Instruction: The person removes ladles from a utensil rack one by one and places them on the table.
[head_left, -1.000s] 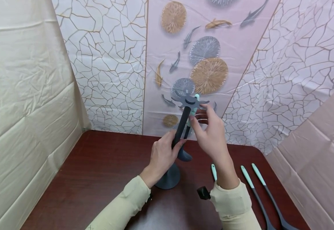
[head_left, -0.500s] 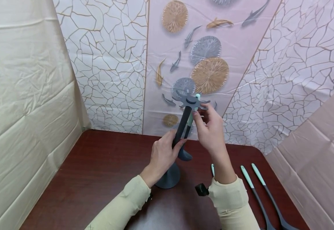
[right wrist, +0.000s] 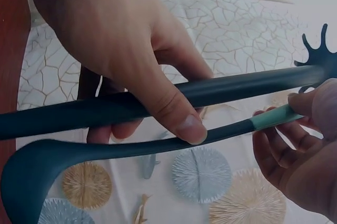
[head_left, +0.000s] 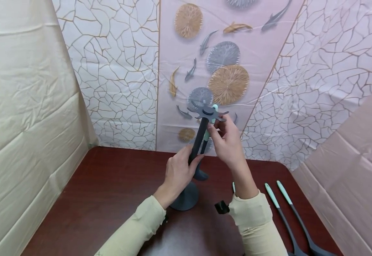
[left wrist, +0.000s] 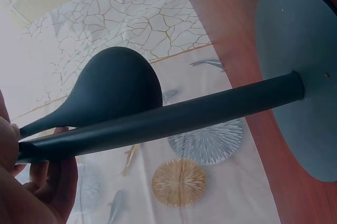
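A dark utensil stand stands on the table, its round base (head_left: 186, 199) below and a crown of curved hooks (head_left: 207, 112) at its top. My left hand (head_left: 177, 170) grips the stand's pole (head_left: 199, 138), which leans right in the head view. Just beside the pole hangs a dark ladle (left wrist: 118, 87) with a mint-green handle (right wrist: 276, 116). Near the hooks, my right hand (head_left: 229, 145) pinches that handle between thumb and fingers. The left thumb lies against the ladle's shaft in the right wrist view. Whether the handle's end sits on a hook I cannot tell.
Two dark utensils with mint handles (head_left: 271, 195) lie at the right of the reddish-brown table (head_left: 115, 192). Another mint handle (head_left: 234, 187) is mostly hidden behind my right forearm. A patterned cloth (head_left: 121, 89) hangs behind the table.
My right hand has shifted slightly on the ladle's handle close under the hooks, and its forearm has moved a little left. The left hand keeps its hold. The head view has shifted slightly.
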A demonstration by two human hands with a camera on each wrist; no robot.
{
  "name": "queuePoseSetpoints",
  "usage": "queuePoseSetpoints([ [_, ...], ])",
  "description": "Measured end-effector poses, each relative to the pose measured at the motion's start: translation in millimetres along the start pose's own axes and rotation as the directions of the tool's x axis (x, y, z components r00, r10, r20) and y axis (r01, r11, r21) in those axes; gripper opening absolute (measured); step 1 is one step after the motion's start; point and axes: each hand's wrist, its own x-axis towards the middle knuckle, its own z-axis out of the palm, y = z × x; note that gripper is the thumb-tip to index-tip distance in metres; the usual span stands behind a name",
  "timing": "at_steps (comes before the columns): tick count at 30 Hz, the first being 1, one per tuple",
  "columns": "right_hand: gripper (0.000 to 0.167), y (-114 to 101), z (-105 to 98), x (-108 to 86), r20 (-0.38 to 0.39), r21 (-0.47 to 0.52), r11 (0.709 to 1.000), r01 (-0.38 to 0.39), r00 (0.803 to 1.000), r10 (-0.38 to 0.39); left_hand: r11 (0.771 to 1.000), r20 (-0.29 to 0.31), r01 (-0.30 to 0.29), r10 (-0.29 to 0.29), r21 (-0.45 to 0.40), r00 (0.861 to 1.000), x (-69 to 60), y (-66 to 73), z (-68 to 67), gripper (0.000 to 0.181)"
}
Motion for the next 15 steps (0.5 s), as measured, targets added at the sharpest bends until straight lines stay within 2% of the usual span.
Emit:
queuePoseSetpoints([
  [4, 0.027, 0.6, 1.5, 0.0, -0.009, 0.02, 1.0, 0.001, 1.0, -0.001, 1.0, 0.004, 0.004, -0.004, -0.007, 1.0, -0.1, -0.5, -0.7, 0.029],
  [15, 0.025, 1.4, 1.8, 0.1, -0.013, -0.014, 1.0, 0.01, 1.0, -0.01, 1.0, -0.013, -0.001, 0.001, -0.01, 1.0, 0.5, -1.7, 1.6, 0.026],
])
